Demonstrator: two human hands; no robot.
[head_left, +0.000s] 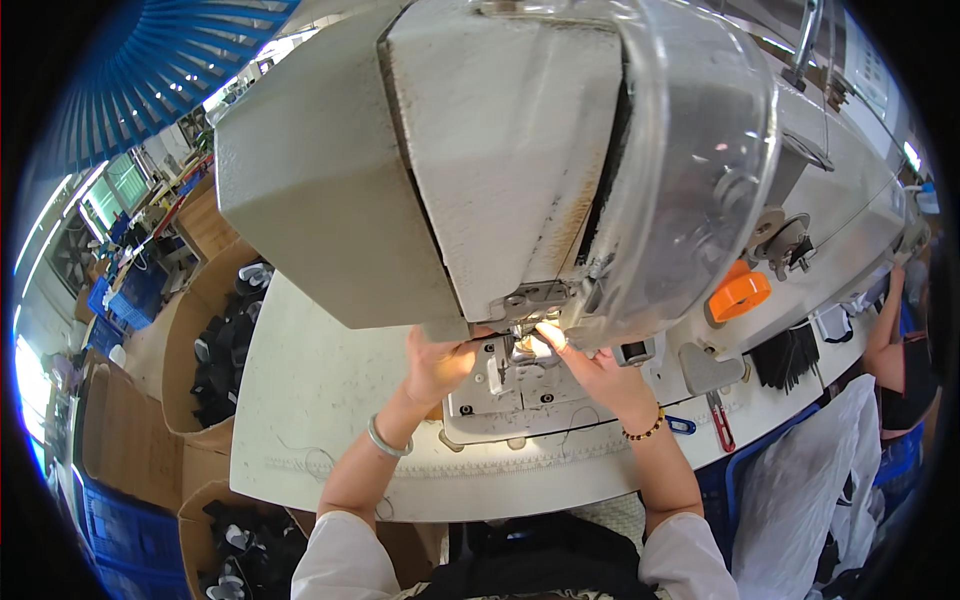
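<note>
While the sewing machine (510,150) overhangs both hands, its head blocks the left hand's (440,372) fingertips. Right of the hands: one orange ring (740,292), one bundle of black strips (785,358), one red-handled tool (720,420); one blue tool (680,425) just beside the right wrist. Left of them: two cartons (180,370), dark pieces inside. Lit needle area (530,345) between the two hands, above one metal plate (490,397) on the counter (320,400). Right hand (602,378) stretches one digit in; can't make out whether either grips anything.
</note>
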